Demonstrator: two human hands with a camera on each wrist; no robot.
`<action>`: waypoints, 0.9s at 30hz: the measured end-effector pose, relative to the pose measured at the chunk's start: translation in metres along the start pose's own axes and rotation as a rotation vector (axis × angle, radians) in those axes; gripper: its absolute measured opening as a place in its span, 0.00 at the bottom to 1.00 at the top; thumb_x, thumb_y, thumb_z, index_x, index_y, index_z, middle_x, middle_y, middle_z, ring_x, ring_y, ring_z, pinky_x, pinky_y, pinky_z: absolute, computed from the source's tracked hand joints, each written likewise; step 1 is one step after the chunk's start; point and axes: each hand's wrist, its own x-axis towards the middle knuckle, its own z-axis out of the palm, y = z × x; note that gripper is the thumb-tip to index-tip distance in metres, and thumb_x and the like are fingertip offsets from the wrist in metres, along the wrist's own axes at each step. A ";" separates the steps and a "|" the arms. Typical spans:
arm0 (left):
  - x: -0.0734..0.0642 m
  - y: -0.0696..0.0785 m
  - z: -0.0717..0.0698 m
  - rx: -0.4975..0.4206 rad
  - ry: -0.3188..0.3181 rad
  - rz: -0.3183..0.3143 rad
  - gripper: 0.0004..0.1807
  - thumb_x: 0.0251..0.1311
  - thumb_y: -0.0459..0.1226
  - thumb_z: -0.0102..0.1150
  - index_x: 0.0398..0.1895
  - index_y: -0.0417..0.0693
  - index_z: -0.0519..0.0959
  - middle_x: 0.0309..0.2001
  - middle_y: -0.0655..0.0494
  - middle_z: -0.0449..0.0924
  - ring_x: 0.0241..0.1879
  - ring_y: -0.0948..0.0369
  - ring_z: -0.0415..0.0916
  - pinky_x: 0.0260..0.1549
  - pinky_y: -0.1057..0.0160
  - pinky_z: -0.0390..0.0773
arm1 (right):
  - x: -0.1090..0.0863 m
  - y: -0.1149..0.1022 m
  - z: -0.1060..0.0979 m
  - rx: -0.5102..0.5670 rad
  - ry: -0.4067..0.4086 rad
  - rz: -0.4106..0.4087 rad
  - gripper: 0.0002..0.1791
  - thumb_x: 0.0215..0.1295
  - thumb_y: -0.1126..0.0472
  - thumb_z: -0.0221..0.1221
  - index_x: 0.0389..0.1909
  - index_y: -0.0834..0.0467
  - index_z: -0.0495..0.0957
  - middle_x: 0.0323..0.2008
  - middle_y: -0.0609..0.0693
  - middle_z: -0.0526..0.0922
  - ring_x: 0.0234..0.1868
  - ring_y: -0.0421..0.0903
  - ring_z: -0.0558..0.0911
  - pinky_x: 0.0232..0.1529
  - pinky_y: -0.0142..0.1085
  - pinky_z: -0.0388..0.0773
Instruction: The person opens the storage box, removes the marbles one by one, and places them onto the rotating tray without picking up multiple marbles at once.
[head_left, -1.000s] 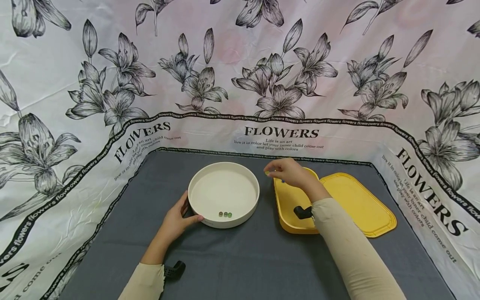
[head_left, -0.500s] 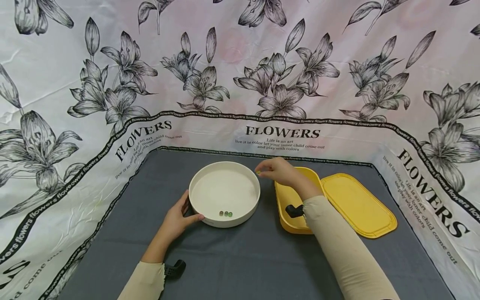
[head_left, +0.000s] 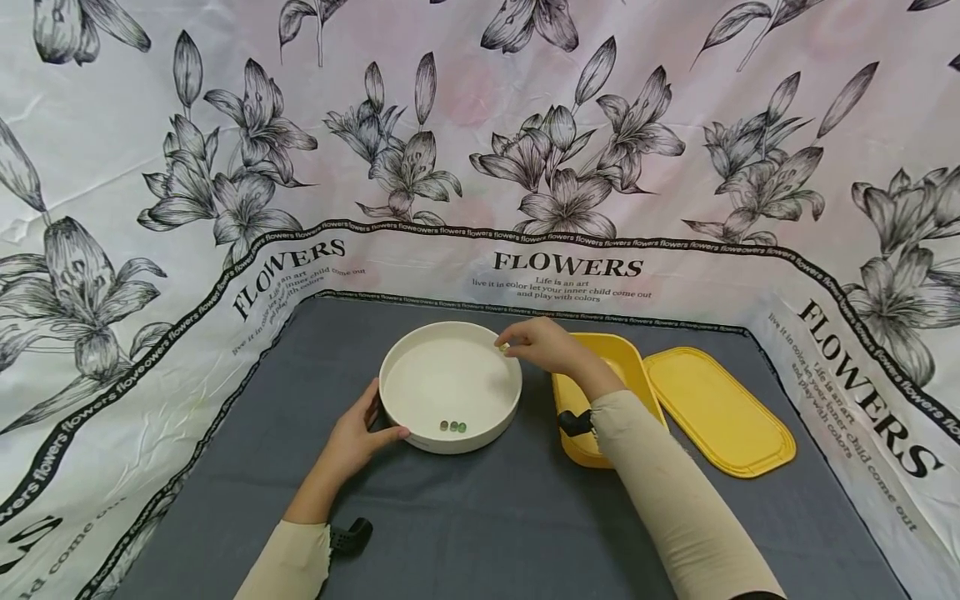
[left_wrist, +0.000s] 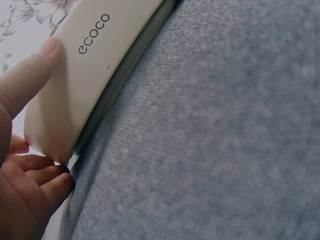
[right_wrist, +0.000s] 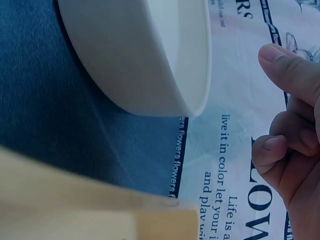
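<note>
A round white bowl (head_left: 450, 367) with low walls stands on the grey cloth. Three small glassy marbles (head_left: 453, 427), brownish and green, lie in a row on its floor near the front wall. My left hand (head_left: 356, 442) holds the bowl at its front left, thumb on the outer wall and fingers around the side; in the left wrist view the wall reads "ecoco". Above the bowl's right rim, my right hand (head_left: 543, 343) pinches a small yellow-green marble (head_left: 505, 347) between thumb and fingertips. In the right wrist view the marble is hidden.
A yellow box (head_left: 581, 454) stands right of the bowl, partly covered by the right forearm. Its flat yellow lid (head_left: 723, 412) lies beside it. A flower-printed curtain (head_left: 570, 283) rises behind the grey cloth (head_left: 465, 525).
My right hand has moved left with the marble, from above the yellow box to the bowl's right rim. The left hand keeps its hold on the bowl.
</note>
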 end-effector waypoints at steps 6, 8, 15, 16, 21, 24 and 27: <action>0.000 0.000 0.001 0.004 -0.004 -0.010 0.65 0.53 0.49 0.78 0.84 0.42 0.43 0.82 0.44 0.49 0.80 0.49 0.50 0.76 0.49 0.60 | 0.006 -0.002 0.002 -0.003 -0.006 -0.003 0.11 0.72 0.56 0.64 0.53 0.43 0.87 0.47 0.42 0.88 0.36 0.43 0.81 0.40 0.39 0.82; 0.000 0.000 0.002 0.003 -0.003 -0.011 0.65 0.53 0.48 0.79 0.84 0.42 0.43 0.82 0.44 0.49 0.80 0.49 0.50 0.76 0.49 0.60 | 0.008 -0.004 0.002 -0.003 -0.008 -0.010 0.12 0.72 0.56 0.64 0.53 0.43 0.87 0.49 0.42 0.87 0.39 0.43 0.82 0.42 0.39 0.83; 0.001 -0.001 0.000 0.012 0.008 0.006 0.65 0.53 0.49 0.79 0.84 0.43 0.43 0.81 0.43 0.50 0.80 0.49 0.51 0.76 0.49 0.61 | 0.022 -0.011 0.002 -0.009 -0.013 -0.006 0.12 0.72 0.55 0.64 0.53 0.43 0.87 0.52 0.42 0.86 0.46 0.43 0.82 0.48 0.42 0.85; 0.001 -0.001 0.000 0.012 0.008 0.007 0.65 0.53 0.49 0.79 0.84 0.43 0.43 0.81 0.43 0.50 0.80 0.48 0.51 0.76 0.48 0.61 | 0.024 -0.012 0.002 -0.009 -0.017 -0.006 0.12 0.73 0.55 0.64 0.53 0.43 0.86 0.52 0.42 0.86 0.47 0.43 0.82 0.49 0.42 0.85; 0.000 -0.002 -0.002 0.009 0.009 0.007 0.65 0.52 0.49 0.79 0.84 0.42 0.43 0.81 0.43 0.50 0.79 0.48 0.52 0.76 0.48 0.61 | 0.034 -0.017 0.003 0.018 -0.033 -0.008 0.12 0.72 0.56 0.64 0.54 0.44 0.86 0.52 0.42 0.86 0.50 0.44 0.83 0.50 0.43 0.85; 0.001 -0.002 -0.002 0.013 0.006 0.007 0.65 0.52 0.49 0.79 0.84 0.41 0.43 0.81 0.42 0.50 0.80 0.48 0.51 0.76 0.47 0.61 | 0.039 -0.020 0.004 0.050 -0.045 -0.003 0.12 0.72 0.57 0.64 0.53 0.45 0.87 0.52 0.44 0.86 0.51 0.44 0.83 0.50 0.43 0.85; 0.001 0.000 -0.001 0.000 -0.002 0.008 0.65 0.53 0.48 0.79 0.84 0.42 0.43 0.81 0.43 0.49 0.80 0.48 0.51 0.76 0.47 0.60 | 0.044 -0.021 0.006 0.071 -0.059 0.009 0.11 0.72 0.58 0.64 0.53 0.45 0.87 0.52 0.45 0.86 0.50 0.45 0.84 0.49 0.42 0.86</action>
